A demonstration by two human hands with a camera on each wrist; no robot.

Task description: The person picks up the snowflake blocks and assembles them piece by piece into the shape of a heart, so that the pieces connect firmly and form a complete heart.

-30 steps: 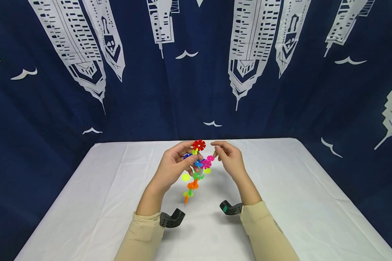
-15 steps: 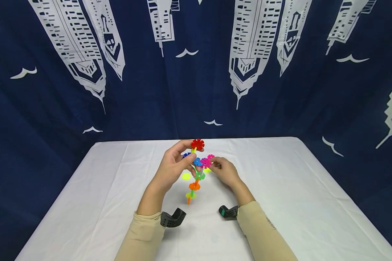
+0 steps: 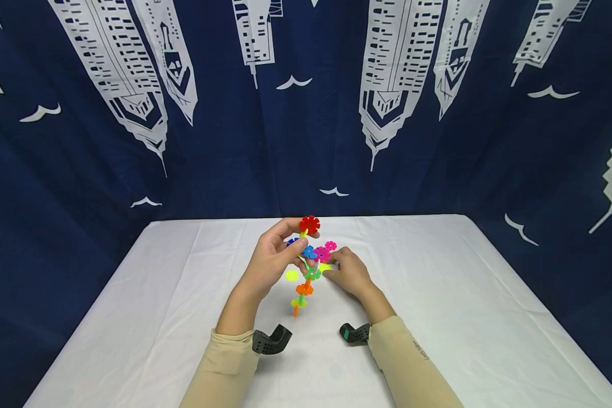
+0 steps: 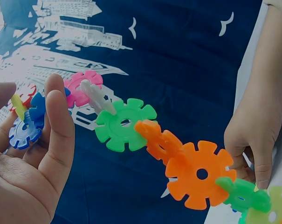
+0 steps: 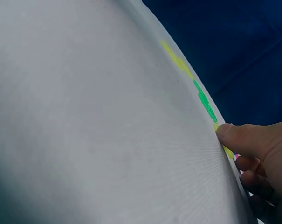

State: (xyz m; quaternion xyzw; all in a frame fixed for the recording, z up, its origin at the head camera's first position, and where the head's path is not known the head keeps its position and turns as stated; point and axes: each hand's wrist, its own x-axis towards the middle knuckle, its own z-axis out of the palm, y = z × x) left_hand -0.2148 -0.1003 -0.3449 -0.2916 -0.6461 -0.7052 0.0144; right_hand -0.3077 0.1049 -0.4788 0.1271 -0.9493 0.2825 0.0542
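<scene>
1. a navy curtain [image 3: 265,141] printed with white towers and bird shapes fills the back; the right wrist view catches just a plain corner of it.
2. the white-covered table [image 3: 148,328] spreads in front of it; the left wrist view shows only its edge.
3. beige sleeves [image 3: 224,362] come in from the bottom of the head view.
4. the chain of toothed discs [image 3: 312,273] slants down from the left hand, in front of the body, with a red disc [image 3: 310,225] at the top. the left wrist view reveals a white disc [image 4: 96,97] that the head view mostly hides.
5. the left hand [image 3: 270,258] pinches the chain near its upper end, beside blue discs [image 4: 25,134].
6. the right hand [image 3: 353,273] is low at the table, thumb touching a yellow disc [image 3: 325,267]; its other fingers curl in the right wrist view, but whether they pinch it i cannot tell.
7. black wrist mounts [image 3: 272,341] show in the head view only.
8. a lime disc [image 3: 292,275] lies left of the chain; the right wrist view adds a green piece [image 5: 205,101] on the table.
</scene>
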